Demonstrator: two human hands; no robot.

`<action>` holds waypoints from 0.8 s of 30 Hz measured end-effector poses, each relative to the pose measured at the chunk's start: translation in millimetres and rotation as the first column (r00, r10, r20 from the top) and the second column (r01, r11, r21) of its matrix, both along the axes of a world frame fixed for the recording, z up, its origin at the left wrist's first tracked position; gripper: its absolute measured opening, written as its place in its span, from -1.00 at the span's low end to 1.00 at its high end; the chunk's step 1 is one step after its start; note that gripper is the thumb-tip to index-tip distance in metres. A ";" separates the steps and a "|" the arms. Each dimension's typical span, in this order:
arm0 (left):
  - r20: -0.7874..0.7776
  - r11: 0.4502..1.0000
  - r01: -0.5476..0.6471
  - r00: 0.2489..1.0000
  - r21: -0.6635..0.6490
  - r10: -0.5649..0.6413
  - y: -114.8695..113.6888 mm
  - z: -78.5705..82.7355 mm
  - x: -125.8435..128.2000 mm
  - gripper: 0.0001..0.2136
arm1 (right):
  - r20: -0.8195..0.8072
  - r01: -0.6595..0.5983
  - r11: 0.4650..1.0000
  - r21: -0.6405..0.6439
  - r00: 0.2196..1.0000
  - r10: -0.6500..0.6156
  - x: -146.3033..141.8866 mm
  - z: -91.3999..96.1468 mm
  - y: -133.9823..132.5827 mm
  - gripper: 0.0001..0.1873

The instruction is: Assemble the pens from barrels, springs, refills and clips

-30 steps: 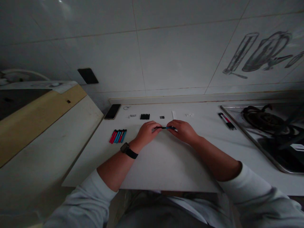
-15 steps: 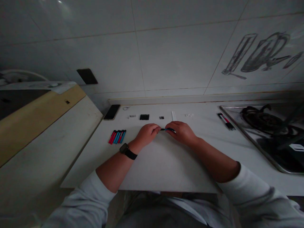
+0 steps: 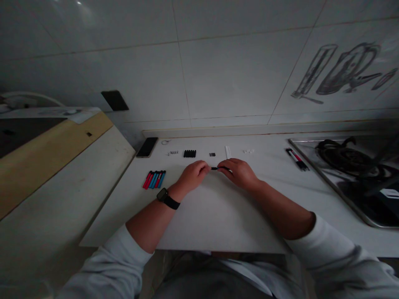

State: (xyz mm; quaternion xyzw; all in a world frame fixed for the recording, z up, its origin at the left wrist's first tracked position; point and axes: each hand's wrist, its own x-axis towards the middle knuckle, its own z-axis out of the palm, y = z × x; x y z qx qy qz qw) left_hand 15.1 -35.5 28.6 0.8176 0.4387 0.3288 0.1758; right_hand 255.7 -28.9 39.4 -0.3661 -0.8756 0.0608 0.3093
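Observation:
Both hands meet over the middle of the white counter. My left hand (image 3: 195,173), with a black watch on its wrist, is closed in a pinch on one end of a slim dark pen (image 3: 214,168). Opposite it, my right hand (image 3: 238,172) pinches the pen's other end. Only a short black stretch shows between the fingertips, and the fingers hide much of the rest. Just behind the right hand lie thin white sticks (image 3: 228,152). Black sleeve-like pieces (image 3: 190,153) and small dark bits (image 3: 212,154) sit in a row behind the left hand.
Red and blue pen barrels (image 3: 154,180) lie left of my hands. Tiny springs (image 3: 173,153), small clear pieces (image 3: 248,151) and a phone (image 3: 147,147) are along the back. Pens (image 3: 297,159) lie beside the gas stove (image 3: 343,155) at right. A tiled wall rises behind.
A bit of blue that showed at the right fingertips is now hidden, and the black part shows more. The right fingers have shifted slightly along the pen; the arms hold nearly still.

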 end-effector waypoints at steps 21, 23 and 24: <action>0.136 1.000 -0.020 0.991 -0.009 0.021 3.5 -2.7 -4.1 -0.82 | 0.006 0.026 0.999 0.047 1.000 -0.026 5.2 -3.0 5.6 -0.79; 0.139 0.998 -0.024 0.990 -0.049 0.030 3.1 -2.1 -4.3 -0.81 | -0.001 0.026 0.999 0.043 1.000 -0.026 4.8 -2.6 5.0 -0.79; 0.119 0.998 -0.021 0.992 -0.066 0.029 3.2 -1.9 -4.4 -0.75 | 0.000 0.025 0.999 0.040 1.000 -0.025 4.6 -2.3 4.7 -0.78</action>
